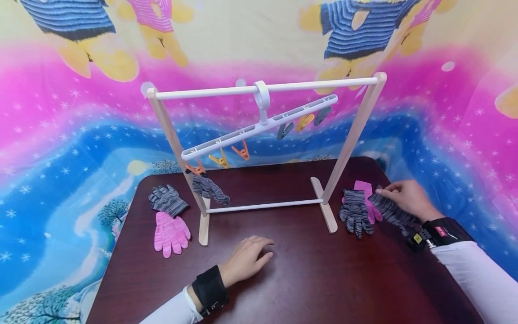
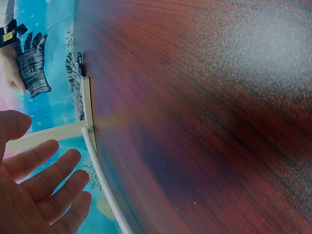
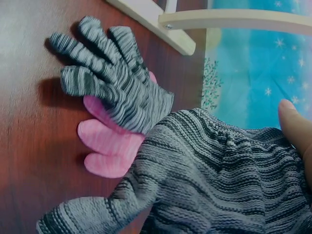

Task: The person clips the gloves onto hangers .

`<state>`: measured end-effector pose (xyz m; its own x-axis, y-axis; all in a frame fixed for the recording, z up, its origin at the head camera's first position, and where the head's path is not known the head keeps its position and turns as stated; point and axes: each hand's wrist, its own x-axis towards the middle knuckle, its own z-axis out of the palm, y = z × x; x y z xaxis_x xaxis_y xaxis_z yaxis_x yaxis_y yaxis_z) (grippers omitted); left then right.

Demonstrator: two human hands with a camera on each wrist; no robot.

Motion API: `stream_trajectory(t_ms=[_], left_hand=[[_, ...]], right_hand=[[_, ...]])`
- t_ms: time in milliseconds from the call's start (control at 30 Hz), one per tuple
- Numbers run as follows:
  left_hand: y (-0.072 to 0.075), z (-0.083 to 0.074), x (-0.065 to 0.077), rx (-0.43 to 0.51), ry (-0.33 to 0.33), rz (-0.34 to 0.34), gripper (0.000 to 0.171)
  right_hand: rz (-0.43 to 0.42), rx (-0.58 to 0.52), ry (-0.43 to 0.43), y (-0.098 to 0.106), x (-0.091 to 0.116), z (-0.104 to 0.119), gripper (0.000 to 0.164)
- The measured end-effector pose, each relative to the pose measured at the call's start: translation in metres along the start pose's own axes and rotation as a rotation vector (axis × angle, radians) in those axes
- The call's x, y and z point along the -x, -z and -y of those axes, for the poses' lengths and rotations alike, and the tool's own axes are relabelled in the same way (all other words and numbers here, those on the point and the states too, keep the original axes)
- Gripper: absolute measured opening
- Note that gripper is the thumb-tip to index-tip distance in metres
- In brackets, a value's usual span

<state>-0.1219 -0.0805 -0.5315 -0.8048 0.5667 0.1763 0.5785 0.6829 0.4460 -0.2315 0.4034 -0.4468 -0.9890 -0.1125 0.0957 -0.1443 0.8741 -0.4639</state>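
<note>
By the right edge of the table (image 1: 315,274), the right hand (image 1: 409,198) pinches a grey glove (image 1: 391,211); the left hand (image 1: 247,258), relaxed, is near the middle, tabletop between them. Just left of the grip, a second grey glove (image 1: 356,209) overlaps a pink one (image 3: 114,148). Farther left, a stand (image 1: 351,139) rises across the way, its hanger (image 1: 238,135) bearing clips (image 1: 322,115) and a dangling glove (image 1: 209,188). Two gloves (image 1: 169,201) lie at left; printed cloth (image 1: 81,157) backs the dark table.

A dark reddish-brown table (image 1: 307,274) is standing before a printed backdrop (image 1: 230,49). Yellow figures (image 1: 99,60) in striped tops (image 1: 74,20) are showing along its top, with snowflakes (image 1: 65,170) and trees (image 1: 112,212) below.
</note>
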Motion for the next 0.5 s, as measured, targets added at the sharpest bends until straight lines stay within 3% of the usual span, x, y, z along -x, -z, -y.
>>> stream_trajectory(t_ms=[300,500], left_hand=[[0.008,0.002,-0.002,-0.002,-0.015,-0.029,0.03],[0.019,0.002,-0.006,-0.016,-0.018,-0.048,0.032]], right_hand=[[0.031,-0.057,0.105,-0.009,-0.002,0.013,0.026],[0.003,-0.055,0.14,-0.015,-0.006,0.021,0.028]])
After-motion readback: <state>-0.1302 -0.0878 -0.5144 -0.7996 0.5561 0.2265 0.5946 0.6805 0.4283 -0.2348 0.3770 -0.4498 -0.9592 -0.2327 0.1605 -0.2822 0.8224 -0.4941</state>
